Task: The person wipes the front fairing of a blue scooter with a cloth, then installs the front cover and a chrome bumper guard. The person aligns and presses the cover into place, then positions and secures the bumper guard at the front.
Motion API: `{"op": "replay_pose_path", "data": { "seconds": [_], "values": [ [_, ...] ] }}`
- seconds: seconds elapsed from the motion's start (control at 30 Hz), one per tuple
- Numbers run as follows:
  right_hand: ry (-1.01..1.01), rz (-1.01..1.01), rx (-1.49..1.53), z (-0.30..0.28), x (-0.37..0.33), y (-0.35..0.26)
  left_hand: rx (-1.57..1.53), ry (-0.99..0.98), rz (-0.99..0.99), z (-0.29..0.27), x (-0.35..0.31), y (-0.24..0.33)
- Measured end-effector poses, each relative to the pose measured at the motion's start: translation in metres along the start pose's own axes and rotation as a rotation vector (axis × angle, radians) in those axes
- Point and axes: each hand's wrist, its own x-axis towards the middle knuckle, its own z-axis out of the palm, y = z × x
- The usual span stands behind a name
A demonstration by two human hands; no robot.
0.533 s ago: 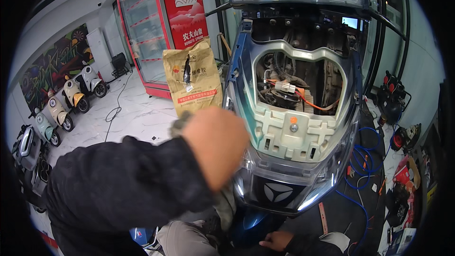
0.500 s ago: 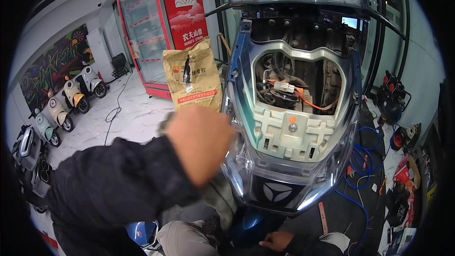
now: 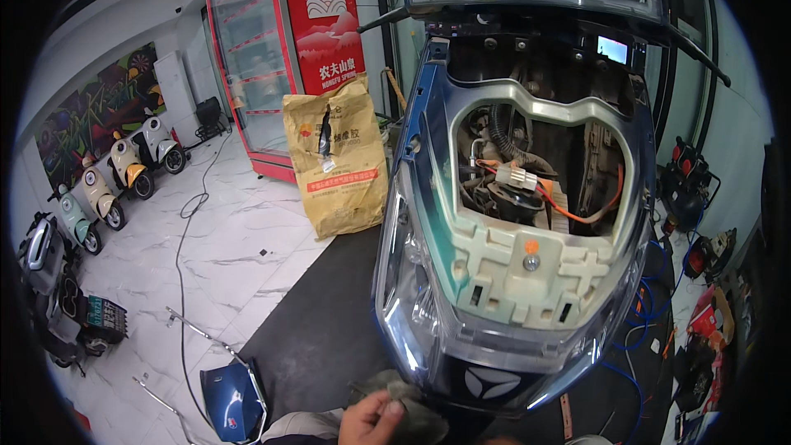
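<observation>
At the lower edge, my left hand point(image 3: 372, 420) is closed on a dark grey-green cloth point(image 3: 404, 391), thumb and fingers pinching it. The cloth lies against the lower front of a blue scooter point(image 3: 395, 280), left of its dark emblem panel point(image 3: 493, 382). Only a sliver of my right hand point(image 3: 499, 441) shows at the bottom rim, so its fingers are hidden. With its front cover off, the scooter exposes a pale inner frame point(image 3: 503, 272), a white wire connector point(image 3: 517, 177) and an orange cable point(image 3: 568, 213).
A tan paper sack point(image 3: 342, 206) stands left of the scooter, before a red display fridge point(image 3: 323, 41). On the floor at lower left are a blue panel point(image 3: 232, 404) and metal bars point(image 3: 198, 330). Blue hose point(image 3: 651, 301) and assorted tools lie to the right. Small scooters point(image 3: 128, 169) line the left wall.
My left hand has come down from in front of the sack to the scooter's lower front, with the cloth. My right hand has mostly left view. The view has shifted slightly.
</observation>
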Motion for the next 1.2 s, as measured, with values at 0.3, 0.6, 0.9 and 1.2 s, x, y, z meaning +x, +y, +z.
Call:
{"op": "replay_pose_path", "data": {
  "seconds": [0.3,0.6,0.9,1.2],
  "values": [
    [-0.041,0.093,0.084,-0.013,0.013,-0.004,-0.088,-0.129,-0.103,-0.013,0.008,-0.005],
    [-0.074,0.024,-0.068,-0.003,0.009,0.017,-0.065,-0.111,-0.148,-0.014,-0.006,-0.019],
    [-0.428,0.148,-0.082,-0.038,0.008,-0.017,-0.175,-0.001,0.118,0.001,-0.002,-0.029],
    [-0.259,0.072,-0.194,-0.045,-0.019,-0.037,0.18,-0.106,0.409,0.019,0.01,0.064]
  ]
}}
